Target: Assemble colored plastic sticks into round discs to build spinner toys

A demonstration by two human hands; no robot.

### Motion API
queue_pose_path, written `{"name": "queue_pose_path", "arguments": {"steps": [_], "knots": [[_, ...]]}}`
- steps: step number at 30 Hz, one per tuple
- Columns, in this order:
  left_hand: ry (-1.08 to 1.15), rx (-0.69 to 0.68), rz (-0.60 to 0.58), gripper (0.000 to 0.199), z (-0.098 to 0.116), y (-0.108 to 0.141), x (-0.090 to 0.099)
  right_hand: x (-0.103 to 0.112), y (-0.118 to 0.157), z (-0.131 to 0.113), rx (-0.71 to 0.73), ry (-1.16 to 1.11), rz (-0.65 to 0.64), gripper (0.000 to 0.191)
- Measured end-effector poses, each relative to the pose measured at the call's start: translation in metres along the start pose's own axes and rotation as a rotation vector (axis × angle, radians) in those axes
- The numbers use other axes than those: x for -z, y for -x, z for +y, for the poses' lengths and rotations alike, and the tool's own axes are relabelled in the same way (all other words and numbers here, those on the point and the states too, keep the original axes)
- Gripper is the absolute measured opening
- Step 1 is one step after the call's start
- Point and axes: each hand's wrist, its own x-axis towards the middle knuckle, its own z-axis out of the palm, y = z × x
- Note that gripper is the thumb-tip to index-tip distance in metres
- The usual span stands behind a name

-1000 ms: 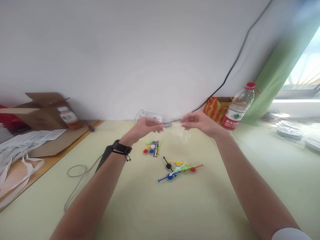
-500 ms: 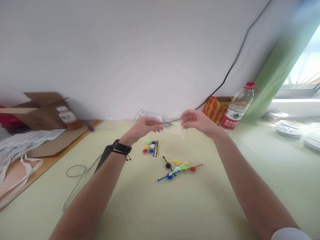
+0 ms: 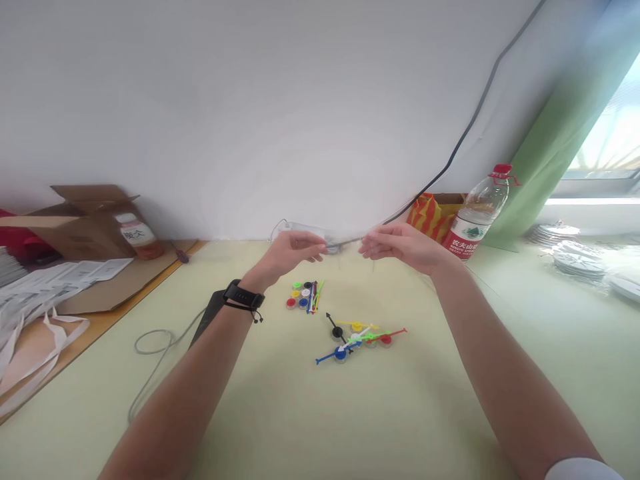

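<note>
Above the far part of the table, my left hand (image 3: 295,255) and my right hand (image 3: 400,247) face each other, fingers pinched together. Between them hangs something thin and see-through that looks like a clear plastic bag (image 3: 350,262); only faint edges of it show. Nearer to me lie several spinners, each an arrow on a round base: a black one (image 3: 337,331), a yellow one (image 3: 357,327), a blue one (image 3: 340,354) and a red one (image 3: 385,340), with white and green ones overlapping. Behind them sits a group of coloured round bases (image 3: 303,303) beside loose arrows (image 3: 314,297).
A white power strip (image 3: 306,230) lies by the wall, behind my left hand. To the right stand a large water bottle (image 3: 467,233) and a red-yellow bag (image 3: 427,217). On the left are a cardboard box (image 3: 95,230), a drink bottle (image 3: 143,240) and a grey cable (image 3: 150,333).
My right hand's fingers have closed together and dipped slightly; the clear bag's outline between the hands has shifted. My left hand has barely moved. The spinners lie as before.
</note>
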Motion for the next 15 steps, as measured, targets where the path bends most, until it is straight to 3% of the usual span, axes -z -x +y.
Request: {"name": "queue_pose_path", "arguments": {"steps": [3, 8, 15], "knots": [[0.072, 0.015, -0.045, 0.048, 0.003, 0.001, -0.002, -0.001, 0.002, -0.002, 0.003, 0.024, -0.06, 0.041], [0.117, 0.026, -0.055, 0.05, 0.006, 0.002, -0.002, 0.004, 0.002, -0.001, 0.047, 0.092, 0.032, 0.041], [0.196, 0.018, -0.156, 0.049, 0.015, 0.007, -0.005, 0.0, 0.009, -0.006, 0.026, 0.001, -0.132, 0.05]]}}
